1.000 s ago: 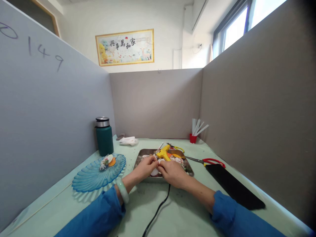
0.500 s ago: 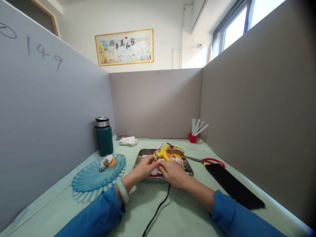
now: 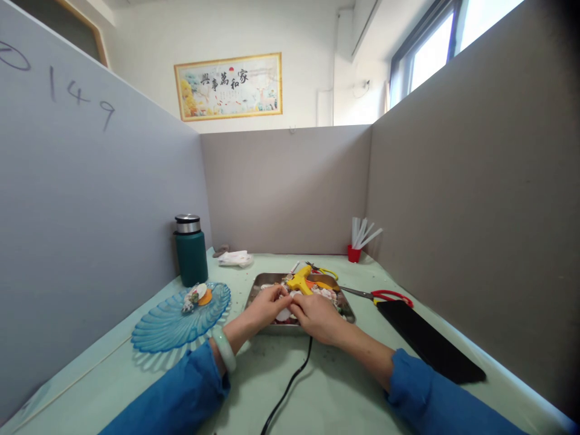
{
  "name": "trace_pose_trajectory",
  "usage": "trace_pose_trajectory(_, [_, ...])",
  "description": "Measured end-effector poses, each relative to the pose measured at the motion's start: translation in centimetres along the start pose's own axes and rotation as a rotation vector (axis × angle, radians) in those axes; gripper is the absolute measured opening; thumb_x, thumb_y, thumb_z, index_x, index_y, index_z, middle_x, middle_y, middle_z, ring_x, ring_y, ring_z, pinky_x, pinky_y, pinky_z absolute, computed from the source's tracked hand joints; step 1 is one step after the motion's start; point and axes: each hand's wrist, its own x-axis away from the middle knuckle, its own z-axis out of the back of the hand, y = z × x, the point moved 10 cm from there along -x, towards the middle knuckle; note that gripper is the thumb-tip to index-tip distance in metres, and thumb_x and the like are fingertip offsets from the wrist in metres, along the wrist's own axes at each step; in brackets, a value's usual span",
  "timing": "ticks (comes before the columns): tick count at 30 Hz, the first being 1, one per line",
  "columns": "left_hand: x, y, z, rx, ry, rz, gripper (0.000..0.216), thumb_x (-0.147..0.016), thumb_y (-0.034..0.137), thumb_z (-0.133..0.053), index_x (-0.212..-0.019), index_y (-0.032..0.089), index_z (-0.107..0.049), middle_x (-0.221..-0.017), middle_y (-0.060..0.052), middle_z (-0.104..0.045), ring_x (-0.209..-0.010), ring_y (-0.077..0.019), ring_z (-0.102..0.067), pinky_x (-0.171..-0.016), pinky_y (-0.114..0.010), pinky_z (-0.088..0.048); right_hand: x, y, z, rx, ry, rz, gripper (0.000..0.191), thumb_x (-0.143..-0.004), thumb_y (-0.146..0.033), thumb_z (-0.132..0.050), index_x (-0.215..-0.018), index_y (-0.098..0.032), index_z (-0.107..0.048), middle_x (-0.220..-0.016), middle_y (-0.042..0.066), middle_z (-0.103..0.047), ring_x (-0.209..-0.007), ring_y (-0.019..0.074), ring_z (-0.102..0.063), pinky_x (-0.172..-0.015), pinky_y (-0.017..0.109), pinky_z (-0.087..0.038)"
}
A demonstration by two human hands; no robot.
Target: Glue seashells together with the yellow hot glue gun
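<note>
Both my hands meet above a metal tray (image 3: 284, 330), fingertips pinched together. My left hand (image 3: 267, 306), with a pale green bangle (image 3: 223, 348) on its wrist, is closed at the fingers. Beside it, my right hand (image 3: 317, 315) is closed too. What they pinch is too small and hidden to make out. Just beyond the fingers a yellow glue gun (image 3: 299, 281) lies on the tray's contents. Small pale pieces (image 3: 283, 315), possibly shells or craft bits, fill the tray around it. A black cord (image 3: 290, 386) runs from under the tray towards me.
On the left are a blue scalloped glass plate (image 3: 167, 329) bearing small decorations (image 3: 196, 297) and a green bottle (image 3: 191, 257). Red-handled scissors (image 3: 392, 296) and a black slab (image 3: 428, 340) lie right. Behind stand white sticks in a red cup (image 3: 354, 254); yellow-handled pliers (image 3: 327, 273) lie beyond the tray.
</note>
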Motion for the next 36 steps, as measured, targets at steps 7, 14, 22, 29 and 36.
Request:
trace_pose_trajectory(7, [0.15, 0.1, 0.0, 0.007, -0.006, 0.023, 0.027, -0.074, 0.042, -0.05, -0.07, 0.015, -0.051, -0.062, 0.002, -0.048, -0.056, -0.0099, -0.043, -0.048, -0.019, -0.032, 0.0, -0.19, 0.19, -0.005, 0.007, 0.009, 0.041, -0.092, -0.041, -0.026, -0.094, -0.02, -0.061, -0.086, 0.006, -0.066, -0.077, 0.0174, -0.056, -0.064, 0.026, -0.03])
trace_pose_trajectory(14, [0.08, 0.12, -0.06, 0.005, -0.006, 0.001, 0.028, -0.075, 0.043, -0.049, -0.068, 0.015, -0.05, -0.064, 0.002, -0.047, -0.058, -0.0098, -0.042, -0.05, -0.02, -0.032, 0.03, -0.27, 0.16, -0.007, 0.014, 0.024, 0.041, -0.092, -0.041, -0.026, -0.094, -0.021, -0.061, -0.087, 0.006, -0.065, -0.077, 0.0174, -0.056, -0.064, 0.026, -0.03])
trace_pose_trajectory(22, [-0.05, -0.6, -0.25, 0.072, -0.003, 0.031, 0.032, -0.076, 0.046, -0.045, -0.067, 0.015, -0.047, -0.063, 0.003, -0.045, -0.058, -0.0098, -0.04, -0.05, -0.021, -0.031, 0.07, -0.11, 0.01, 0.028, -0.009, 0.0, 0.041, -0.092, -0.041, -0.026, -0.093, -0.018, -0.061, -0.084, 0.006, -0.065, -0.074, 0.0171, -0.057, -0.061, 0.027, -0.029])
trace_pose_trajectory(29, [-0.03, -0.53, -0.37, 0.057, -0.021, 0.049, 0.028, -0.076, 0.042, -0.045, -0.068, 0.015, -0.047, -0.064, 0.003, -0.045, -0.058, -0.0099, -0.04, -0.051, -0.021, -0.033, 0.07, -0.35, 0.2, 0.03, 0.008, 0.022, 0.039, -0.092, -0.04, -0.028, -0.091, -0.019, -0.061, -0.083, 0.006, -0.066, -0.072, 0.0166, -0.056, -0.06, 0.026, -0.028])
trace_pose_trajectory(36, [-0.05, 0.1, -0.18, -0.014, -0.009, 0.008, 0.026, -0.077, 0.038, -0.044, -0.066, 0.015, -0.047, -0.063, 0.003, -0.044, -0.058, -0.0096, -0.039, -0.052, -0.021, -0.032, 0.1, -0.36, 0.3, 0.006, -0.003, 0.007, 0.039, -0.091, -0.039, -0.029, -0.092, -0.018, -0.062, -0.084, 0.006, -0.066, -0.074, 0.0161, -0.056, -0.062, 0.026, -0.029])
